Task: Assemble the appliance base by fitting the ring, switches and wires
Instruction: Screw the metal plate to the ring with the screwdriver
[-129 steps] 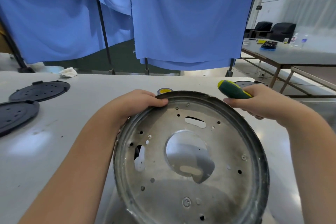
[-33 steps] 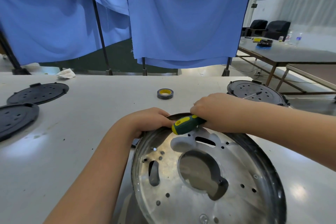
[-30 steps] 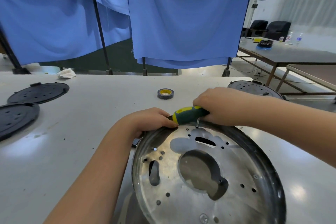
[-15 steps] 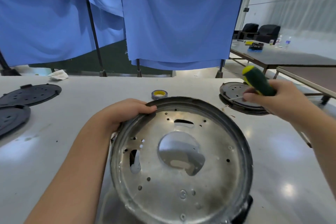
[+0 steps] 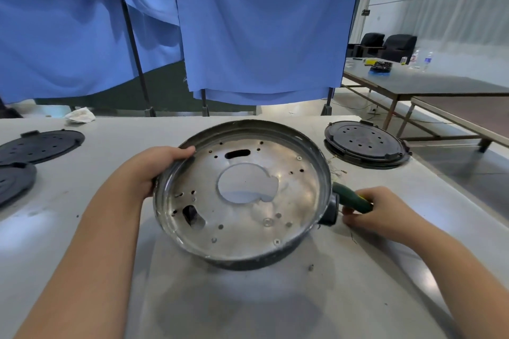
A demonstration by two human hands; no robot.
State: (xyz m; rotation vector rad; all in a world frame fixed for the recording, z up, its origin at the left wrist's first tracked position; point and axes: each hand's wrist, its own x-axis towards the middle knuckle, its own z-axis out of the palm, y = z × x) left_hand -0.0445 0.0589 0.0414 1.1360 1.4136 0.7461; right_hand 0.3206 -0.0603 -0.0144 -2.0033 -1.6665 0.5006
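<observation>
I see the metal appliance base (image 5: 242, 195) at the centre of the white table (image 5: 82, 201), tilted, its dish holding nothing loose. My left hand (image 5: 154, 170) grips its rim at 9 o'clock; my right hand (image 5: 374, 212) clasps a green screwdriver (image 5: 352, 198) at 3 o'clock. A black lid (image 5: 363, 143) lies at 1 o'clock.

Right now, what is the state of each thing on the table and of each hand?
metal base: tilted, far edge raised, held at its left rim.
left hand: grips the base rim.
right hand: holds the screwdriver.
screwdriver: lying low beside the base, tip hidden.
black lid: flat on the table, far right.
</observation>
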